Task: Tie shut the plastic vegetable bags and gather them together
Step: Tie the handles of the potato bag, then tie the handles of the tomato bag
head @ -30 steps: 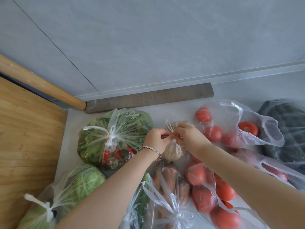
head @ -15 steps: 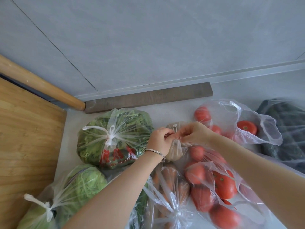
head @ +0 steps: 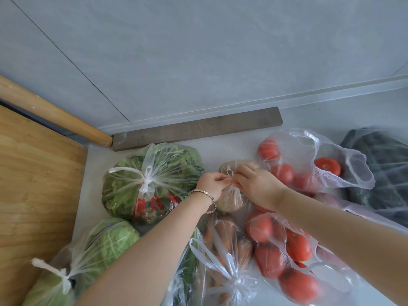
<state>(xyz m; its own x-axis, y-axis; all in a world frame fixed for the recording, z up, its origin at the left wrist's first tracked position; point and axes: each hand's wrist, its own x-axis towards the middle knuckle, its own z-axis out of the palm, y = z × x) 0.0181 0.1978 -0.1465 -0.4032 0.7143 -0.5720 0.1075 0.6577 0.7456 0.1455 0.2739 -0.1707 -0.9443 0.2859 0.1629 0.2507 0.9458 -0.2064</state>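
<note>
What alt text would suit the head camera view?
Two hands, left and right, pinch the plastic handles of a small bag of brown vegetables on a pale counter. Around it lie tied bags of greens and carrots, and open bags of tomatoes.

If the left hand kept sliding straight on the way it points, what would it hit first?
Probably the right hand, whose fingertips it already nearly meets over the knot of the small brown bag. The left hand points rightward; depth is unclear.

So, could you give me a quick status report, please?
Left hand and right hand pinching handles of small brown bag. Far tomato bag open. Nothing obstructing.
</note>
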